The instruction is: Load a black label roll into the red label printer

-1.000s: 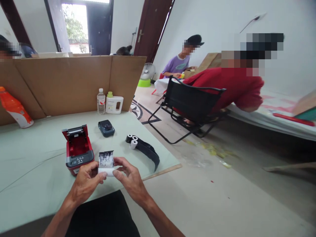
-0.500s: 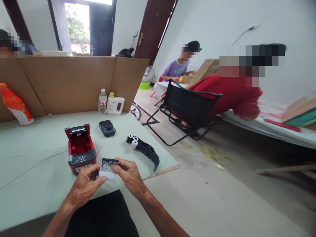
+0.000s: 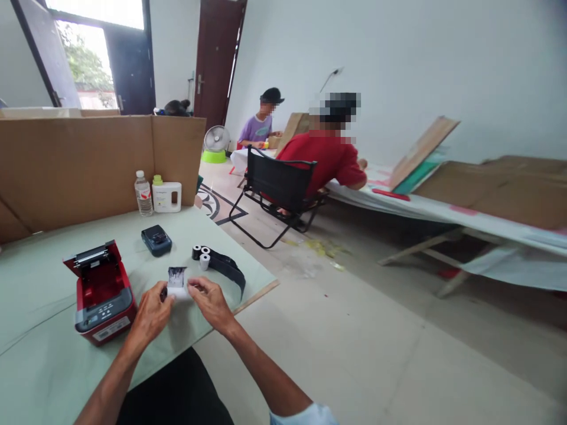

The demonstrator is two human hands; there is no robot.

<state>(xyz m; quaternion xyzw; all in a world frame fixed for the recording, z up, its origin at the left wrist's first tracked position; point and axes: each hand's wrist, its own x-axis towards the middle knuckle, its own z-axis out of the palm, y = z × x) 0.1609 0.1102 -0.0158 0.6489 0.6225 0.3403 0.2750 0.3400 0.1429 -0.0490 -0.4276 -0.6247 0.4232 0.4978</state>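
From the head view I see my left hand [image 3: 153, 313] and right hand [image 3: 210, 302] meeting over the near edge of the table [image 3: 39, 378], fingers of both pinched on a small white paper roll [image 3: 177, 290] whose loose end [image 3: 176, 275], smudged dark, stands up between them. The roll sits in the air just above the pale green cover, to the right of the red printer [image 3: 101, 292], which lies with its lid tipped back and its paper bay showing no roll that I can make out. I judge the loading as only begun: the lid is open and the roll is in hand, but it is not yet seated and the lid not yet shut. Beyond my hands lie 2 more rolls [image 3: 201, 257] in a black wrapper, a small dark blue device [image 3: 156, 239], a water bottle [image 3: 143, 193] and a white jug [image 3: 166, 196] against a cardboard screen [image 3: 88, 165]. To the right the floor is bare, a person in red [image 3: 325, 162] sits in a black folding chair [image 3: 279, 189] at a long low bench, another person in purple [image 3: 258, 125] works near the door, beside a fan [image 3: 215, 140]
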